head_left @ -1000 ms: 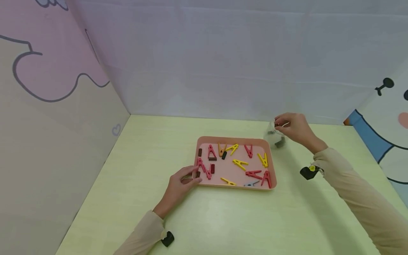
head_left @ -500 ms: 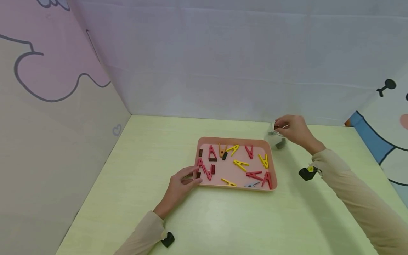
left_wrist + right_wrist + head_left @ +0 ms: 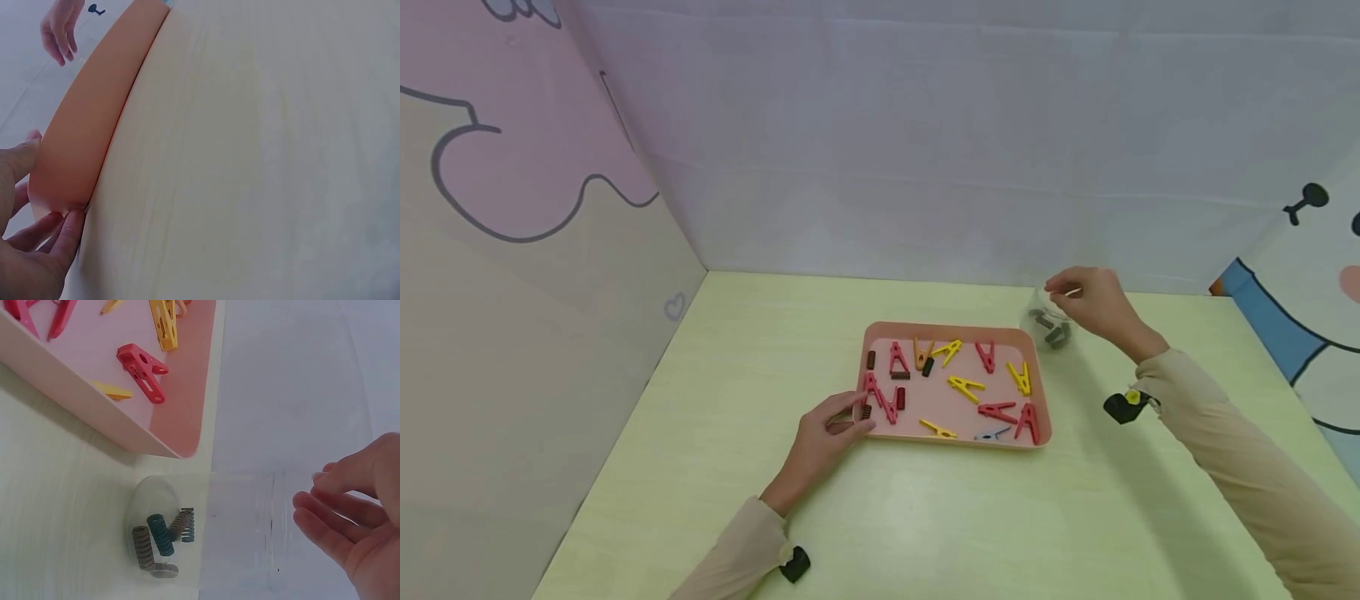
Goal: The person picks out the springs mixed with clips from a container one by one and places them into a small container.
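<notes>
My left hand (image 3: 817, 440) grips the left front corner of a pink tray (image 3: 955, 326); in the left wrist view its thumb lies at the rim and its fingers at the lower edge. In the tray lie red clothespins (image 3: 986, 357), yellow clothespins (image 3: 964, 386), one orange, one light blue, and several small dark coil springs (image 3: 901, 397). Behind the tray's right end stands a clear jar (image 3: 240, 531) with several coil springs (image 3: 161, 535) at its bottom. Just over the jar's mouth is my right hand (image 3: 1096, 300), fingers loosely bent, nothing between them.
The pale wooden tabletop (image 3: 925, 517) runs around the tray. Close behind the jar rises a white cloth wall (image 3: 880, 167). Printed panels stand at the left (image 3: 550, 333) and right (image 3: 1307, 333).
A dark spring that my right fingertips pinched at the jar's mouth has been let go, and the springs in the jar now show more clearly. My left hand and the tray have stayed put.
</notes>
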### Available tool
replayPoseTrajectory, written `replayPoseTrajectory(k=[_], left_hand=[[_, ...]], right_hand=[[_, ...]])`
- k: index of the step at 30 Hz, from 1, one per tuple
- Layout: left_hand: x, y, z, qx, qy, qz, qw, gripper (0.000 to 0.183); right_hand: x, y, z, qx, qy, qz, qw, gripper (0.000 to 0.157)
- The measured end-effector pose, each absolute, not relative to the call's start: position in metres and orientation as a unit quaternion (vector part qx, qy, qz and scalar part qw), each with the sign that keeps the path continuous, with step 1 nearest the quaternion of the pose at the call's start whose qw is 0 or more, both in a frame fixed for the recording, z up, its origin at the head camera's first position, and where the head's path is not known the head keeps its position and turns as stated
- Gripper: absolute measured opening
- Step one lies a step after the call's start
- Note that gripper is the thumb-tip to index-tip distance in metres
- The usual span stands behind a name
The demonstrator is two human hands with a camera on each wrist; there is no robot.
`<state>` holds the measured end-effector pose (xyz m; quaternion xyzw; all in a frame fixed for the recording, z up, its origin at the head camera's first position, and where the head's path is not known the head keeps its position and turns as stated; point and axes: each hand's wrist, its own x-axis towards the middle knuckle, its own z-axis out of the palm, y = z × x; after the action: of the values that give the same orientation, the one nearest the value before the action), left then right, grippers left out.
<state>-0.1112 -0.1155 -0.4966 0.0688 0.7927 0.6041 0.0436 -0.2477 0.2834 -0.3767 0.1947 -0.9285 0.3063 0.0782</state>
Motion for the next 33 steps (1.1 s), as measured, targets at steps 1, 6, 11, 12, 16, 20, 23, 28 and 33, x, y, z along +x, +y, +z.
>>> replayPoseTrajectory(k=[1, 6, 11, 12, 16, 20, 23, 28, 33], left_hand=[[-0.111, -0.116, -0.497, 0.069, 0.792, 0.605, 0.044, 0.048], [-0.111, -0.116, -0.497, 0.068, 0.792, 0.604, 0.046, 0.049], [-0.112, -0.115, -0.498, 0.069, 0.795, 0.602, 0.044, 0.049], [-0.112, -0.115, -0.498, 0.069, 0.795, 0.6, 0.044, 0.049], [-0.111, -0.115, -0.498, 0.067, 0.8, 0.595, 0.042, 0.049], [-0.111, -0.115, -0.498, 0.064, 0.802, 0.593, 0.043, 0.049], [-0.111, -0.115, -0.498, 0.063, 0.801, 0.594, 0.044, 0.048], [-0.11, -0.113, -0.493, 0.063, 0.802, 0.592, 0.044, 0.048], [-0.104, -0.11, -0.473, 0.067, 0.801, 0.593, 0.053, 0.047]], right_hand=[[-0.247, 0.283, -0.376, 0.195, -0.928, 0.308, 0.079, 0.015], [-0.243, 0.278, -0.372, 0.189, -0.928, 0.311, 0.086, 0.013], [-0.239, 0.272, -0.37, 0.205, -0.923, 0.31, 0.098, 0.012], [-0.238, 0.271, -0.37, 0.209, -0.922, 0.31, 0.099, 0.012], [-0.235, 0.265, -0.37, 0.221, -0.919, 0.312, 0.102, 0.011], [-0.232, 0.26, -0.369, 0.231, -0.914, 0.318, 0.098, 0.011], [-0.229, 0.256, -0.369, 0.242, -0.91, 0.325, 0.094, 0.011], [-0.227, 0.251, -0.369, 0.254, -0.907, 0.326, 0.086, 0.011], [-0.23, 0.247, -0.373, 0.263, -0.907, 0.318, 0.082, 0.01]])
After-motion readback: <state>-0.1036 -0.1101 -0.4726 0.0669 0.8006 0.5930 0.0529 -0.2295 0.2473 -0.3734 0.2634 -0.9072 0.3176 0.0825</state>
